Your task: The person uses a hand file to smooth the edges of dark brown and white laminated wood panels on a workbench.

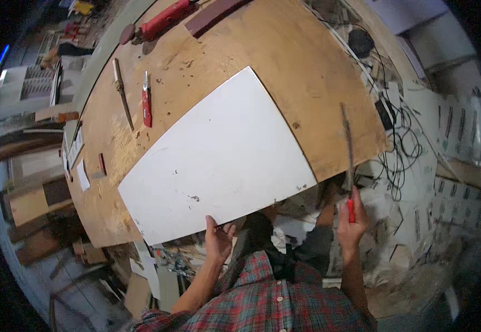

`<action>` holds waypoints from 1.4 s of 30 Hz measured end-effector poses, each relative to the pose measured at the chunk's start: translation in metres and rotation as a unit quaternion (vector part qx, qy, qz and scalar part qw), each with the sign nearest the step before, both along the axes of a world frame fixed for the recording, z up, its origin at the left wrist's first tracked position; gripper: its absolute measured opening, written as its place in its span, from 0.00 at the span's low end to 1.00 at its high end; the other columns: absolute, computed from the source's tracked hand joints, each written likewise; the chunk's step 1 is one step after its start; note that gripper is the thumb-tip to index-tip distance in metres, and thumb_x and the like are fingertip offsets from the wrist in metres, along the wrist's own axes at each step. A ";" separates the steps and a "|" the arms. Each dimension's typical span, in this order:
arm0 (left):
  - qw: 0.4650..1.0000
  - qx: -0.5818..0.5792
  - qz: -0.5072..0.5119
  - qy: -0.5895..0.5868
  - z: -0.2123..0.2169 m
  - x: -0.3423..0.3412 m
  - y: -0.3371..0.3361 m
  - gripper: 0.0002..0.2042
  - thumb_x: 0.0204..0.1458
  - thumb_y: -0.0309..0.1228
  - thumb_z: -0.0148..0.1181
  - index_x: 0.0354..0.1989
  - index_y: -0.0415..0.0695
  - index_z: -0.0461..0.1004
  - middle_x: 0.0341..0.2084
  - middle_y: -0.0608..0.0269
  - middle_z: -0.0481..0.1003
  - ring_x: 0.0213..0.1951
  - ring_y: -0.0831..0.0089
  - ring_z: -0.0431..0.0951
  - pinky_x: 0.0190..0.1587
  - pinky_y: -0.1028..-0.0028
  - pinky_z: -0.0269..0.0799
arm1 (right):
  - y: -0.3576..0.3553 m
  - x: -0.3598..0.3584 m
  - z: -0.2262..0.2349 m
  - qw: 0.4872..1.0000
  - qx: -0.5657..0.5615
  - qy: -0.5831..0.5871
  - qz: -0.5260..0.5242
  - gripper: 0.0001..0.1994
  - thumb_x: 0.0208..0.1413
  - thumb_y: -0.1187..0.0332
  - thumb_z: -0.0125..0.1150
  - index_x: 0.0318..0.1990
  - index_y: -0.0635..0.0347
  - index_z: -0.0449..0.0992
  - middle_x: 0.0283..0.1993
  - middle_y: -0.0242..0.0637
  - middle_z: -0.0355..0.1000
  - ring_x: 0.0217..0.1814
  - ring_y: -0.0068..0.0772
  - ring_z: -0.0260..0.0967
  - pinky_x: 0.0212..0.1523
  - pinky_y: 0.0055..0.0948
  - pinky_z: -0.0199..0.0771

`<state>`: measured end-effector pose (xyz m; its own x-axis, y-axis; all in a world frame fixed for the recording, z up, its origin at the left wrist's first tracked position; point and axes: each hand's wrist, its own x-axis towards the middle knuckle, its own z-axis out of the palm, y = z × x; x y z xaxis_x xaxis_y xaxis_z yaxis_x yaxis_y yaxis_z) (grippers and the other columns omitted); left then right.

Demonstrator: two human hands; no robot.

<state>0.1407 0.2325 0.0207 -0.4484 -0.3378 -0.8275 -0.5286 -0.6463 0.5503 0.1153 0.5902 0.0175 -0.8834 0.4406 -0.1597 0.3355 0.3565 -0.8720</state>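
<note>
On the bench (pixel 295 61): white panel (pixel 224 149), four-sided, laid flat

Principal item: white panel, narrowing away from the person, its near edge about level with the bench's near side; small dark marks scattered over the face.

Left hand (pixel 218 240): at the near edge, thumb over the rim, other fingers loosely curled; whether they grip, cannot tell.

Right hand (pixel 352 224): fingers closed round the red handle of a long thin tool (pixel 349 149). Shaft points away from the person, right of the panel and apart from it; blurred, so file or saw cannot be told.

Step in hand, as judged: steadying the panel, tool at the ready. Next move, as judged: calls for a firm left hold and care that the shaft does not score the white face.

Also on the bench: red power tool (pixel 163 22), maroon block (pixel 212 17), slender tool with a pale handle (pixel 121 91), red utility knife (pixel 147 102), small red-handled blade (pixel 102 164).

Markings: no lettering readable on panel or tools. Wrapped packages (pixel 456 130), far right: repeated dark printed marks, illegible.
</note>
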 end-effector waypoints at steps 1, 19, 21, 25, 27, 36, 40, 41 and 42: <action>1.000 -0.027 0.003 0.001 0.002 -0.001 0.009 0.25 0.63 0.54 0.57 0.52 0.44 0.74 0.47 0.59 0.76 0.45 0.68 0.78 0.46 0.68 0.77 | 0.010 -0.018 0.004 0.999 0.000 -0.001 0.045 0.24 0.60 0.73 0.63 0.65 0.64 0.72 0.39 0.44 0.77 0.39 0.34 0.74 0.44 0.31 0.75; 0.988 -0.146 -0.024 -0.031 0.010 0.004 0.105 0.23 0.67 0.51 0.51 0.48 0.39 0.74 0.36 0.65 0.77 0.33 0.76 0.73 0.33 0.74 0.71 | 0.133 -0.122 0.012 0.959 -0.228 -0.065 0.156 0.24 0.62 0.71 0.63 0.64 0.70 0.68 0.47 0.37 0.75 0.42 0.25 0.73 0.44 0.26 0.75; 0.990 -0.135 -0.015 0.027 0.013 0.002 0.150 0.25 0.66 0.52 0.53 0.48 0.37 0.73 0.35 0.63 0.78 0.33 0.75 0.76 0.33 0.74 0.73 | 0.144 -0.138 0.011 0.958 -0.239 -0.080 0.134 0.24 0.63 0.72 0.63 0.64 0.70 0.67 0.48 0.37 0.75 0.43 0.24 0.72 0.45 0.25 0.74; 0.993 -0.081 -0.080 -0.028 0.020 -0.007 0.214 0.25 0.67 0.50 0.52 0.49 0.33 0.73 0.43 0.53 0.80 0.42 0.66 0.84 0.38 0.71 0.81 | 0.166 -0.160 -0.002 0.973 -0.200 -0.038 0.106 0.26 0.63 0.68 0.64 0.66 0.70 0.66 0.51 0.38 0.74 0.48 0.25 0.71 0.52 0.27 0.72; 0.995 -0.068 -0.078 0.002 0.019 -0.010 0.240 0.26 0.68 0.49 0.52 0.48 0.31 0.73 0.43 0.49 0.80 0.41 0.64 0.84 0.38 0.69 0.82 | 0.184 -0.166 -0.016 0.983 -0.136 0.007 0.121 0.28 0.62 0.65 0.66 0.66 0.68 0.66 0.53 0.39 0.74 0.53 0.27 0.71 0.57 0.30 0.71; 0.992 -0.035 -0.106 0.061 0.006 -0.044 0.245 0.27 0.68 0.49 0.51 0.48 0.30 0.74 0.40 0.48 0.80 0.41 0.64 0.84 0.38 0.68 0.80 | 0.224 -0.183 -0.042 0.971 -0.212 -0.055 0.098 0.31 0.58 0.70 0.70 0.67 0.68 0.66 0.49 0.34 0.73 0.50 0.24 0.70 0.55 0.27 0.71; 0.995 -0.016 0.032 0.096 -0.007 -0.041 0.259 0.25 0.67 0.52 0.52 0.54 0.38 0.73 0.43 0.57 0.78 0.43 0.67 0.81 0.42 0.67 0.78 | 0.216 -0.193 -0.040 0.946 -0.288 -0.100 0.112 0.32 0.59 0.68 0.69 0.67 0.72 0.63 0.43 0.31 0.71 0.46 0.23 0.68 0.51 0.25 0.71; 0.994 -0.028 0.061 0.087 -0.004 -0.046 0.268 0.25 0.67 0.52 0.52 0.55 0.40 0.72 0.44 0.60 0.78 0.43 0.67 0.81 0.43 0.67 0.77 | 0.216 -0.193 -0.041 0.932 -0.320 -0.111 0.127 0.32 0.59 0.67 0.69 0.66 0.72 0.63 0.43 0.31 0.71 0.45 0.22 0.68 0.50 0.25 0.71; 0.992 -0.041 0.089 0.077 -0.001 -0.049 0.279 0.25 0.67 0.52 0.52 0.56 0.42 0.72 0.44 0.62 0.78 0.44 0.67 0.80 0.44 0.67 0.76 | 0.219 -0.194 -0.041 0.917 -0.352 -0.122 0.140 0.32 0.59 0.67 0.69 0.66 0.73 0.63 0.42 0.31 0.71 0.45 0.22 0.68 0.50 0.25 0.71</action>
